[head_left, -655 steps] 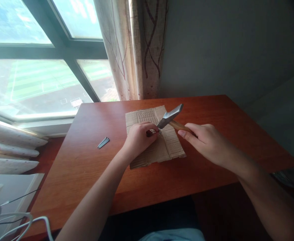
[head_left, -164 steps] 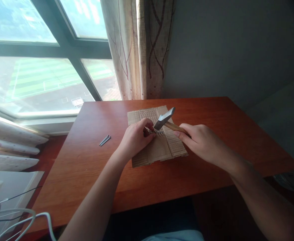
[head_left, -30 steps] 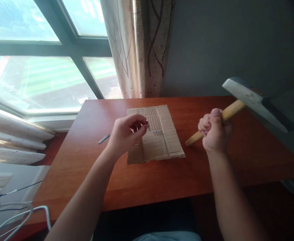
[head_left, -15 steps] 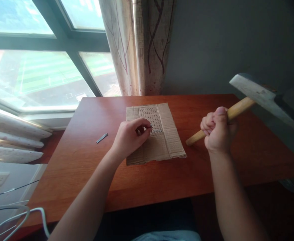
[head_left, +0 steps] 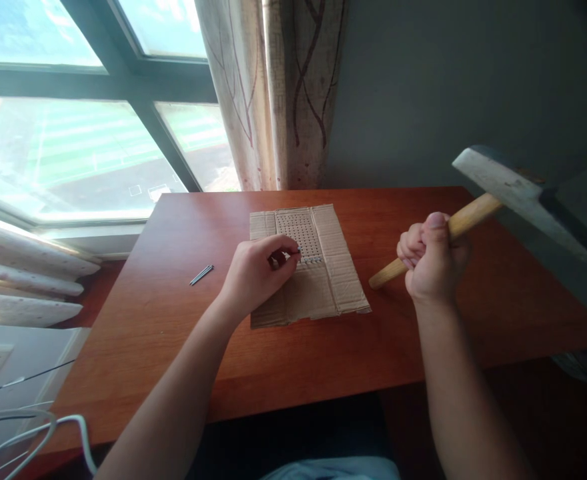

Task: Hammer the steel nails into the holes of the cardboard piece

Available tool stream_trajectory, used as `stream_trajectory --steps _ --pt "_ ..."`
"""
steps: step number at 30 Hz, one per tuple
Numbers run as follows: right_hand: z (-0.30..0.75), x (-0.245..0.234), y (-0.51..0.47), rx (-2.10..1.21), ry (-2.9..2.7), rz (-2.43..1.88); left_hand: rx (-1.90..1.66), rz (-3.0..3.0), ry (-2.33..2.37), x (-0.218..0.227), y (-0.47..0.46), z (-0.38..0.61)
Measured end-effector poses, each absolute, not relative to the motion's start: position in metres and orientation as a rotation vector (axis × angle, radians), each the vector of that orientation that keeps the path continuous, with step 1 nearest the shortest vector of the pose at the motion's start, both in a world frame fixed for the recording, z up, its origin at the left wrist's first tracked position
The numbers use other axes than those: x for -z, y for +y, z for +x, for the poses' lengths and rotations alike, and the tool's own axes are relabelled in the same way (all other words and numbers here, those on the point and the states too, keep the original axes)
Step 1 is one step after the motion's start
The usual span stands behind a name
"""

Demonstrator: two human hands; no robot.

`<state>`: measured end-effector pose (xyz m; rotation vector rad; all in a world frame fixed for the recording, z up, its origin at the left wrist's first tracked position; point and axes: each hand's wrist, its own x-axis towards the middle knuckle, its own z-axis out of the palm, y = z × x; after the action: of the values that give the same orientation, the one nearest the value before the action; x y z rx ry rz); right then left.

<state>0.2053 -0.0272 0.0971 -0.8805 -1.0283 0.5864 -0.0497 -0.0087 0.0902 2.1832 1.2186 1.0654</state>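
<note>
Hammer (head_left: 478, 213), one, clamped in right hand (head_left: 433, 260), left hand (head_left: 259, 267) with fingers pinched on one nail (head_left: 299, 250), one cardboard sheet (head_left: 311, 290) beneath

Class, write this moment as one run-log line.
left hand: pinching nail over cardboard; right hand: gripping hammer; loose nails: on table, left of cardboard

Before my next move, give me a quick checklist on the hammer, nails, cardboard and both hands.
1. Hammer gripped: ok, the right hand is closed around its wooden handle.
2. Hammer head over the cardboard: not ok, it is held off to the right.
3. Left hand apart from the hammer: ok, a gap lies between.
4. Nail pinched in that hand upright: cannot tell, it is mostly hidden.
5. Loose nails off the cardboard: ok, on the table to its left.
</note>
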Motion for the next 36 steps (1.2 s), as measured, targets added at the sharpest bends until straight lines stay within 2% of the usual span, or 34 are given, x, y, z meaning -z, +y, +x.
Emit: stream_trajectory --steps 36 --pt "0.2043 -0.098 -0.0286 -0.566 -1.013 -0.942 -1.052 2.2 1.228 -0.0897 -0.009 -0.0508"
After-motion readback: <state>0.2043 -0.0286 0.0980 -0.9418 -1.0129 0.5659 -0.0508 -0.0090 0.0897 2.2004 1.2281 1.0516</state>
